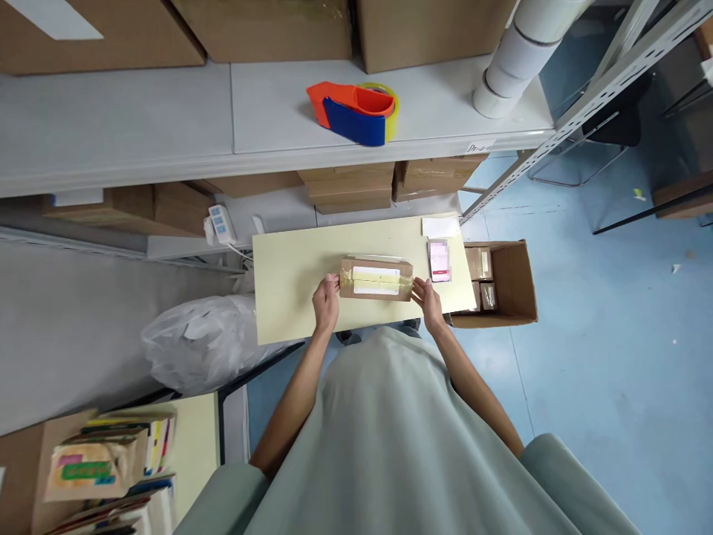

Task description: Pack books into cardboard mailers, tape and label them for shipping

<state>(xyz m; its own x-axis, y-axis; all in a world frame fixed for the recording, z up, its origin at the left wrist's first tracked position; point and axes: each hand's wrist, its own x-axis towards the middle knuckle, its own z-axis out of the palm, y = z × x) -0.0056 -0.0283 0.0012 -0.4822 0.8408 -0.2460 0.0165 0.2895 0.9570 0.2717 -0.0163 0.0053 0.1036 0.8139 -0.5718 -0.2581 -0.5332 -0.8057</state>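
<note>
One taped carton (376, 278), on surface (290, 282): left hand (326, 302) and right hand (428, 301), each grip clasping an end; slick tape could let it slip.

Finding: no text can be read with certainty. The small carton (376, 295) on the table (290, 297) carries a white label (376, 272), and its print is too small to make out. Just right of it, a pink and white card (439, 261) shows only blurred lines. A paper tag (479, 147) on the front edge of the far shelf (167, 160) bears handwritten marks that are not legible. At near left, a pouch (89, 469) has a green printed band whose characters cannot be resolved.
</note>
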